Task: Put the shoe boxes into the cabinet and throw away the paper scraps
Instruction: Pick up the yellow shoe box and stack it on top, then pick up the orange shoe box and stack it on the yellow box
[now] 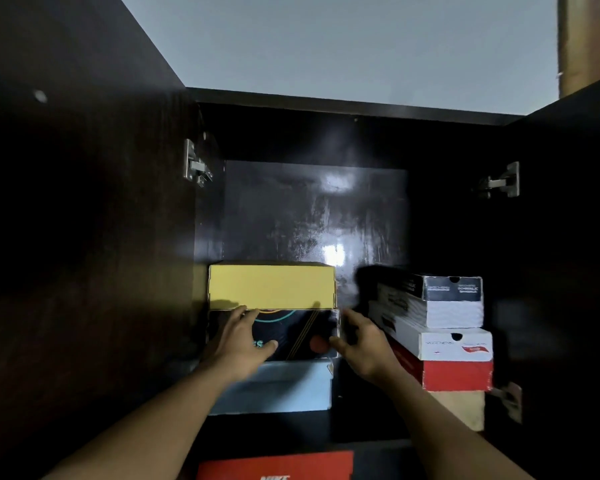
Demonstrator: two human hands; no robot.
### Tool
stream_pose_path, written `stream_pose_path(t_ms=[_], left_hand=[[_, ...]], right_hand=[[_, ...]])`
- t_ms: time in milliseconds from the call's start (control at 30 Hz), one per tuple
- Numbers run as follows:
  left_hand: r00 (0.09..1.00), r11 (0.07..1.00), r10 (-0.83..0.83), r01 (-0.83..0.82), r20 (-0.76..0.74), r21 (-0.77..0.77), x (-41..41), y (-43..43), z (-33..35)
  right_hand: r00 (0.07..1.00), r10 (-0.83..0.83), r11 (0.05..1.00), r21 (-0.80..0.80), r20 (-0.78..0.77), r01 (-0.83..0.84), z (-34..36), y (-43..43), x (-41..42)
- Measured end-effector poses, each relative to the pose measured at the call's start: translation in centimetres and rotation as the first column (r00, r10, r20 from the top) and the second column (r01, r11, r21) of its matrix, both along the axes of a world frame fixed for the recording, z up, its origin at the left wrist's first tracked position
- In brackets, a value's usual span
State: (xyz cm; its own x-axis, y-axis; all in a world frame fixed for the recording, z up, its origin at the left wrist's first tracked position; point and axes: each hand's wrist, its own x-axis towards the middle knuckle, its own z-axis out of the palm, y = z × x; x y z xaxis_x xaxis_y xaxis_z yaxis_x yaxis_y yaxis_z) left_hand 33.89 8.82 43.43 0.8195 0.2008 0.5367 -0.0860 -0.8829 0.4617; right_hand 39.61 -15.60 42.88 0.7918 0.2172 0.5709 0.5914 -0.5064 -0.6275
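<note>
Left grip, right grip: bare hands. Forearms bare, uncovered down to frame edge.

We note the red cardboard shoe box cut off by the bottom edge (white lettering halved). Print on the black-lidded white shoe box: blurred, unreadable.
</note>
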Motion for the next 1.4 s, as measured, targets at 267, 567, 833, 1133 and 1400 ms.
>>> stream_pose_path(t_ms=[267, 567, 833, 1133, 1400], left_hand=[[0.989, 0.991, -0.137, 0.136, -0.05, -0.019, -10.1, -9.0, -2.1], [0.883, 0.91, -0.414, 0.401, -0.219, -0.104, -17.0, -22.4, -8.4], [0.693, 0.758, -0.634, 0.644, -0.343, -0.1, -19.7, -34.7, -13.6], [0.415, 0.521, -0.803, 0.838, -0.427, -0.164, -22.7, -47.6, -18.9], [0.209, 0.36, -0.826, 0.91, -0.523, -0.204, -24.8, -56.6, -25.4]], right_hand=[[0.982, -0.088, 0.996, -0.001, -0.168, 0.089, -2.8, -8.7, -12.1], [0.848, -0.367, 0.922, -0.024, -0.382, 0.387, -12.5, -20.2, -25.6], [0.664, -0.601, 0.776, -0.128, -0.445, 0.617, -17.7, -30.6, -34.9], [0.378, -0.759, 0.544, -0.199, -0.529, 0.815, -22.1, -39.0, -43.5], [0.205, -0.764, 0.386, -0.178, -0.612, 0.905, -28.1, -45.8, -49.8]])
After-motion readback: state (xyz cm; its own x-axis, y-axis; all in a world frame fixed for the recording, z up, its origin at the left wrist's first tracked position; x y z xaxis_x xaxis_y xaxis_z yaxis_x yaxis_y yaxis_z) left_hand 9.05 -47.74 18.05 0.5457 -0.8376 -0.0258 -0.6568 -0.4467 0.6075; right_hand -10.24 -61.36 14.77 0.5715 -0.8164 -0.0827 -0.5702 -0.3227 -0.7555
